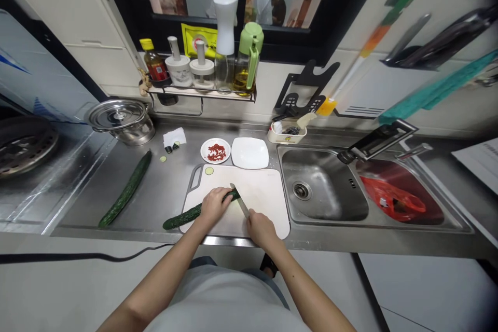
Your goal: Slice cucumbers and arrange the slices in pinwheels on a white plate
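Note:
On the white cutting board point(268, 192) lies a dark green cucumber point(184, 218), its far left end jutting past the board's edge. My left hand point(215, 206) is closed over the cucumber near its right end. In my right hand point(262, 227) is a knife point(241, 204), gripped by the handle, with its blade at the cucumber's right tip. Whether the blade has cut in is too small to tell. A pale round cucumber slice point(209, 170) rests at the board's upper left. Another whole cucumber point(126, 192) lies on the steel counter to the left.
Behind the board stand a small plate of chopped red bits point(205, 151) and a white square plate point(249, 153). The steel sink point(327, 202) is on the right, with a red plastic bag point(392, 199). A lidded pot point(136, 127) and white tissue point(175, 138) are at left.

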{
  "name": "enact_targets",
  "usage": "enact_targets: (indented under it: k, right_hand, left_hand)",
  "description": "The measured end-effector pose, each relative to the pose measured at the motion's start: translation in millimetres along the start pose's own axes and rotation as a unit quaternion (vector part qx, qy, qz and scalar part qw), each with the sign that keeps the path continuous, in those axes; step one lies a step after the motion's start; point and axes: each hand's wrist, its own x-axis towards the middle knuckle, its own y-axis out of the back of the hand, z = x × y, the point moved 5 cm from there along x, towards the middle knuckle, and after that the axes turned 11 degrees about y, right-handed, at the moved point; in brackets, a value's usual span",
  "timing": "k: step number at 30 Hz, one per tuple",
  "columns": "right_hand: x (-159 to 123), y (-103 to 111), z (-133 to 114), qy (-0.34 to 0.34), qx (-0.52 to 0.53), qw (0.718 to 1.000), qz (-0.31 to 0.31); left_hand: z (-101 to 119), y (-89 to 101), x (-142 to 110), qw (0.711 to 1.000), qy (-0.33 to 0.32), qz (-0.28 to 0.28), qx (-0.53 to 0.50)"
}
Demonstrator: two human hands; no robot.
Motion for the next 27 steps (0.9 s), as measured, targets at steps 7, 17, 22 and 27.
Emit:
enact_targets:
  k: [7, 17, 22, 27]
  right_hand:
    - [-5, 9, 10, -0.017, -0.015, 0.999, 0.029]
    - [-10, 14, 17, -0.03, -0.067, 0.995, 0.069]
    - [-13, 17, 21, -0.034, -0.098, 0.987, 0.124]
    - [-17, 21, 23, -0.02, -0.117, 0.977, 0.175]
  left_hand:
    - [-7, -1.9, 1, 1.0, 0.02, -0.011, 0.001]
    - [-16, 6.1, 1, 0.996, 0.041, 0.042, -0.065]
    - [-24, 23.6, 5, 0.979, 0.084, 0.12, -0.145]
    - [-2, 35.0, 11, 0.989, 0.003, 0.086, -0.119]
